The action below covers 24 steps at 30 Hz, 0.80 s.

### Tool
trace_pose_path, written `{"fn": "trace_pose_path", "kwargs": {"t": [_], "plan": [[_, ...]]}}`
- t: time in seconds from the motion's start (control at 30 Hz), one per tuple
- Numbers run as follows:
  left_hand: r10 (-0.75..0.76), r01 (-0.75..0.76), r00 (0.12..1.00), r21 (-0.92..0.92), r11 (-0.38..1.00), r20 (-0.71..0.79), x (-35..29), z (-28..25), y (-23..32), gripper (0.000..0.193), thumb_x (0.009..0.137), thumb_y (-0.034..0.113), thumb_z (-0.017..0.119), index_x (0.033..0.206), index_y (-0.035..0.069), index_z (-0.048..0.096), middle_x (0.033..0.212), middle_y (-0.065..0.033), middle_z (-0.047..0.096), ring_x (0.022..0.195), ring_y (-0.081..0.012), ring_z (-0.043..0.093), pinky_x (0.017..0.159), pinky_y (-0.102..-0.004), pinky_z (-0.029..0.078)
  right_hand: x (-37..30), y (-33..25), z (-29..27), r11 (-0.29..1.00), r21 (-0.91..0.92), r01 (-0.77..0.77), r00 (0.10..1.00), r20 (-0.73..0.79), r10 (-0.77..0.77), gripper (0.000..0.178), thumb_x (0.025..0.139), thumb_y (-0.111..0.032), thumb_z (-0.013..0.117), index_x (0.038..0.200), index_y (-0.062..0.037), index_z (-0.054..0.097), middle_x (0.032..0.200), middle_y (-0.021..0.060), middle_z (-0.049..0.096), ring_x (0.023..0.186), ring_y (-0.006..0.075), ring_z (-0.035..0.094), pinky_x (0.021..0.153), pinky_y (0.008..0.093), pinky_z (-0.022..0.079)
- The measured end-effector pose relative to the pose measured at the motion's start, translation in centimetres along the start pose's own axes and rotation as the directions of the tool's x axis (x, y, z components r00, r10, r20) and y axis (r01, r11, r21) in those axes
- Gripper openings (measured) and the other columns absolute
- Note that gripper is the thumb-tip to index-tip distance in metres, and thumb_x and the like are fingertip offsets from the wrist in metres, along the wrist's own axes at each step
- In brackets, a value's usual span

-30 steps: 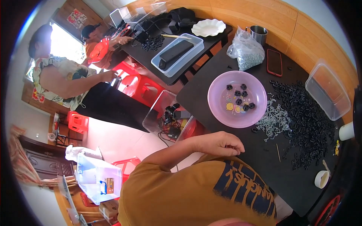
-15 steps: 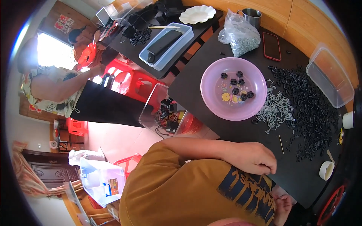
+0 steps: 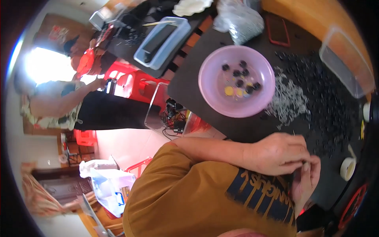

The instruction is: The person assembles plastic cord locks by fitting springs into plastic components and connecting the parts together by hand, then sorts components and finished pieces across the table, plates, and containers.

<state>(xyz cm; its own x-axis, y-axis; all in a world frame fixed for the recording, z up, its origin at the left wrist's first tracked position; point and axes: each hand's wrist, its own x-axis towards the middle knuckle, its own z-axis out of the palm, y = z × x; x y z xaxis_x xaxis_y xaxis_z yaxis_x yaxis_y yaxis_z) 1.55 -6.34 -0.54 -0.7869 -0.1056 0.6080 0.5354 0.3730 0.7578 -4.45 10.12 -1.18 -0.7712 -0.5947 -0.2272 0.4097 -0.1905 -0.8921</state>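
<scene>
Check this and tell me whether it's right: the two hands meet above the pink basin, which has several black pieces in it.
Wrong on one point: the head view shows the left hand and right hand meeting by the brown shirt, not above the pink basin, which does hold several black pieces.

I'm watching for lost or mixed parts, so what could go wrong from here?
The left hand and right hand meet by the near edge of the table; anything small between them, which I can't make out, might drop over it.

The loose grey screw-like pieces lie right against the spread of black parts, so a brush of an arm could mix the two.
</scene>
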Motion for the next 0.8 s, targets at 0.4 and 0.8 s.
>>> {"fn": "trace_pose_path", "kwargs": {"t": [0.4, 0.8], "plan": [[-0.367, 0.410, 0.893, -0.131, 0.903, 0.261, -0.8, 0.6, -2.2, 0.029, 0.068, -0.005, 0.068, 0.095, 0.001, 0.060, 0.087, -0.0102, 0.058, 0.074, -0.0183, 0.057, 0.061, -0.0276, 0.045, 0.6, 0.2, -1.6, 0.994, -0.084, -0.065, 0.979, 0.187, 0.080, 0.017, 0.090, -0.002, 0.047, 0.105, 0.0005, 0.040, 0.086, 0.0076, 0.058, 0.079, 0.0084, 0.057, 0.071, 0.0203, 0.046], [-0.184, 0.186, 0.977, -0.012, 0.982, 0.110, -0.1, 1.4, -4.1, 0.029, 0.063, -0.014, 0.063, 0.087, 0.001, 0.060, 0.088, -0.0120, 0.058, 0.069, -0.0180, 0.057, 0.055, -0.0241, 0.046, 2.3, 0.2, -2.9, 0.995, 0.044, -0.093, 0.974, 0.211, 0.082, 0.019, 0.086, -0.003, 0.052, 0.105, 0.0017, 0.047, 0.098, 0.0129, 0.058, 0.086, 0.0168, 0.059, 0.080, 0.0292, 0.048]]}}
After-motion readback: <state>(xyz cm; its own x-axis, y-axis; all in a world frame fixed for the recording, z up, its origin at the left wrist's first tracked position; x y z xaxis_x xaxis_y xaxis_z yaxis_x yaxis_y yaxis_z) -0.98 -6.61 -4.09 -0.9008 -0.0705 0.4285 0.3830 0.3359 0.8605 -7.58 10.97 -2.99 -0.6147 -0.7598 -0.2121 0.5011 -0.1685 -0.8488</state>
